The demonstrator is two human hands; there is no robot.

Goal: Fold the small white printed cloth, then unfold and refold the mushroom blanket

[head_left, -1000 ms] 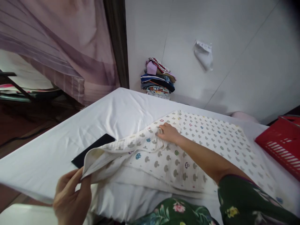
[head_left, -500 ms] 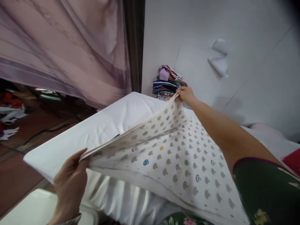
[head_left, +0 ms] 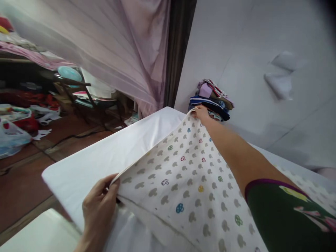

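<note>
A white cloth (head_left: 183, 168) printed with grey and coloured mushrooms is stretched between my two hands over a white-covered table (head_left: 99, 150). Its near-left corner is pinched between the thumb and fingers of my left hand (head_left: 101, 203). At the far corner, my right hand (head_left: 202, 113) grips the cloth's edge, in front of a stack of folded clothes (head_left: 210, 96). The edge between the hands is taut, and the rest hangs down toward me and to the right. My right fingertips are partly hidden.
A pinkish curtain (head_left: 126, 45) hangs behind the table beside a grey wall (head_left: 244, 77) with loose paper on it. A pale green-white surface (head_left: 42, 231) stands at lower left. Bags, a chair and a cable lie beyond on the tiled floor.
The view has turned left, showing more of the floor and chair. The cloth's stretched edge now lies lower and flatter against the table, with both hands still holding it.
</note>
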